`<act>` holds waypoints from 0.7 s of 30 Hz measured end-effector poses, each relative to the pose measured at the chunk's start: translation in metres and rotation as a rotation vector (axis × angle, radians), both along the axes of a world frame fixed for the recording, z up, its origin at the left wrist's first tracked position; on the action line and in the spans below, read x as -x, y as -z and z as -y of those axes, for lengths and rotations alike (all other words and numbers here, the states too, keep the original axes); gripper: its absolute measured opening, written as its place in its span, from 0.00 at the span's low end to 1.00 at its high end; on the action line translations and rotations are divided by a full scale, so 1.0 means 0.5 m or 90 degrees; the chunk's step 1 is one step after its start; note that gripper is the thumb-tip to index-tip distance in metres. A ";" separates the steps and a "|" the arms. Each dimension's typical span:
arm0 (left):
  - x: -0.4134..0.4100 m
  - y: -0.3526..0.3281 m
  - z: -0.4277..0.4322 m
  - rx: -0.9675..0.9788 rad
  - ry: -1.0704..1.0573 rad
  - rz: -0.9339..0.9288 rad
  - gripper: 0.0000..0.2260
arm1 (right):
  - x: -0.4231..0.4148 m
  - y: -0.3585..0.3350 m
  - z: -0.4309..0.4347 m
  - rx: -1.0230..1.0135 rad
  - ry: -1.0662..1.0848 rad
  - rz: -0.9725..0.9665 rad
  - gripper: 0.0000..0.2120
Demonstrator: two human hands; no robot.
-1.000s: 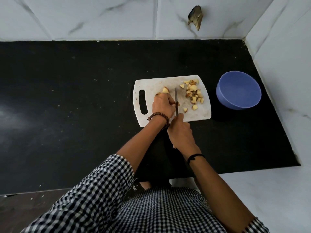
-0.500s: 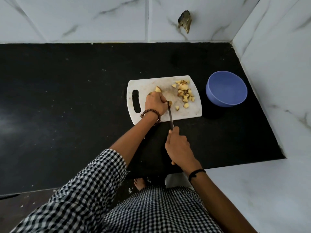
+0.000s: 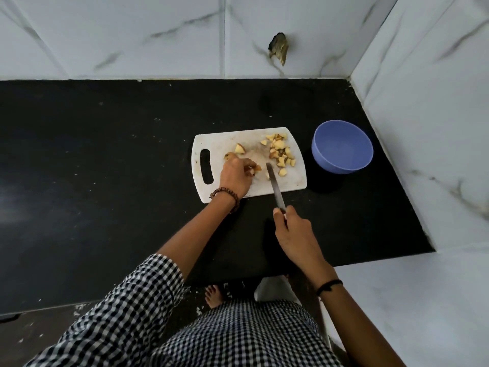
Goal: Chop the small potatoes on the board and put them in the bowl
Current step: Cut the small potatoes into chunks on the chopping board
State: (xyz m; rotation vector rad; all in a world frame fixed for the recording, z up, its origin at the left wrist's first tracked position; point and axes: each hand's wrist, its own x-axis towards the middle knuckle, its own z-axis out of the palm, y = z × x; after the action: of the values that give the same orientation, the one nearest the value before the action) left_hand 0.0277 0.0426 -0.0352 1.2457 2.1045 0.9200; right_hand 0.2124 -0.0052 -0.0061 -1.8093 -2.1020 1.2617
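Seen from above, a white cutting board [image 3: 291,182] lies toward the right end of a black counter [image 3: 105,181], with chopped potato pieces [image 3: 280,152] heaped near its far right corner. The person's left hand [image 3: 235,176] pinches a potato chunk [image 3: 256,169] at the board's middle. The right hand [image 3: 293,231] clenches a knife [image 3: 275,186] off the near edge, its blade reaching over the board, and a blue bowl [image 3: 341,165] stands just beside the board's right edge.

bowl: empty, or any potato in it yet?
Empty. The bowl shows only plain blue inside, nothing in it; the chopped pieces lie on the board.
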 end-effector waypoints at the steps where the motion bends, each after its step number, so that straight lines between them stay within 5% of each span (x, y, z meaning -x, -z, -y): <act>1: 0.001 0.001 0.000 0.003 0.014 -0.014 0.08 | -0.001 -0.001 -0.013 -0.008 0.002 -0.002 0.14; 5: 0.005 -0.002 0.000 0.033 0.049 -0.047 0.16 | 0.001 -0.005 -0.074 -0.014 -0.021 0.017 0.13; 10: 0.004 -0.001 -0.005 0.019 0.026 -0.049 0.14 | 0.002 -0.009 -0.135 0.115 0.046 -0.071 0.12; 16: -0.008 0.005 -0.015 0.000 0.035 -0.105 0.09 | 0.011 -0.011 -0.172 -0.103 0.025 -0.005 0.16; 21: -0.018 0.010 -0.031 0.004 0.048 -0.102 0.11 | 0.037 -0.006 -0.199 -0.134 -0.027 0.039 0.34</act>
State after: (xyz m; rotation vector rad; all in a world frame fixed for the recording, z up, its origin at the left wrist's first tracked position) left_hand 0.0367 0.0580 -0.0404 1.4286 2.1636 0.8040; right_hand 0.1940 0.0944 -0.0031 -1.7421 -2.2217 0.9616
